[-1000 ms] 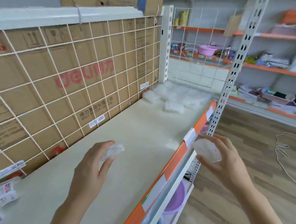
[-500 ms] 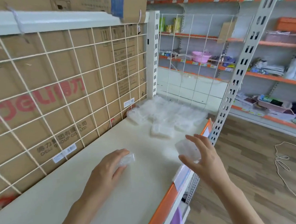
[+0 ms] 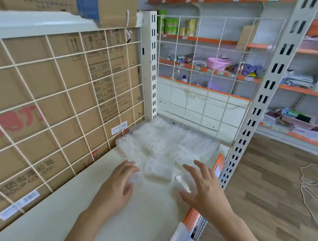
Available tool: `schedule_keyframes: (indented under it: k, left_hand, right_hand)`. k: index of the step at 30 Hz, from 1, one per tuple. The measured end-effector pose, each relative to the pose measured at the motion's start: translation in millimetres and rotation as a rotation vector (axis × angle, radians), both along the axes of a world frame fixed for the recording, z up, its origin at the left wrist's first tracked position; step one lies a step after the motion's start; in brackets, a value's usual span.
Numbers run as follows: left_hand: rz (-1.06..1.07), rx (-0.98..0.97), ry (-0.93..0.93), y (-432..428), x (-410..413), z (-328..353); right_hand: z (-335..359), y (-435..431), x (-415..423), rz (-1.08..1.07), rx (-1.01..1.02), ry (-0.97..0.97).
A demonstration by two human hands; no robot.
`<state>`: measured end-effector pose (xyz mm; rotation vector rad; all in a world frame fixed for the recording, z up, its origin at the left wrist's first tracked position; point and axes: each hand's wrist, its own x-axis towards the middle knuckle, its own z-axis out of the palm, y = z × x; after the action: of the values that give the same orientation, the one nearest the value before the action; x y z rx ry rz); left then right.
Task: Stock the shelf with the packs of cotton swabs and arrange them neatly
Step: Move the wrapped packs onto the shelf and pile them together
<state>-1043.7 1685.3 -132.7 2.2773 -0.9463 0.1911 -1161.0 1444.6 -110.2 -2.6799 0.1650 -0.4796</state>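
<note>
Here, both hands rest slack at the stock of cotton swab packs.
The left hand [image 3: 118,185] lays straight fingers on a clear pack [image 3: 135,178] on the shelf [image 3: 85,216]. The right hand [image 3: 203,187] is spread and grasps nothing, with a pack on edge [image 3: 182,183] just beside its thumb. Just beyond both sets of fingertips lies the pile [image 3: 168,143].

You see translucent white swab packs [image 3: 168,144] on your cream shelf [image 3: 66,218], its edge strip [image 3: 192,217] orange, and brown, red-lettered cardboard [image 3: 32,84] behind the white wire grid [image 3: 52,58].
</note>
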Motion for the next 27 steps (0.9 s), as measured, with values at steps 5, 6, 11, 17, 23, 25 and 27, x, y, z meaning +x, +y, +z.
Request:
schedule_keyframes:
  k: [5,6,11,17,23,25,27]
  left_hand:
    - [-0.067,0.012,0.059,-11.5,16.2,2.0]
    - [-0.070,0.017,0.059,-14.0,18.9,1.7]
    - [-0.090,-0.006,0.012,-24.7,29.1,-4.7]
    - [-0.107,-0.037,0.016,-30.1,31.2,-9.6]
    - [-0.115,-0.055,-0.024,-30.4,30.0,-11.2]
    - [-0.110,-0.058,-0.031,-30.3,29.5,-13.6]
    - [-0.102,-0.053,-0.042,-29.9,28.4,-15.1]
  right_hand:
    - [-6.8,-4.8,9.5,0.030,0.027,0.006]
    - [-7.7,-6.2,10.6,0.025,0.035,0.013]
    - [1.6,-17.8,11.6,0.104,0.117,0.102]
    - [-3.1,-23.8,15.3,0.094,0.020,0.113]
    - [2.9,-45.1,17.9,0.150,0.013,0.215]
    - [5.4,-51.6,16.6,0.141,0.098,0.178]
    - [7.9,-56.4,17.2,0.105,0.147,0.167]
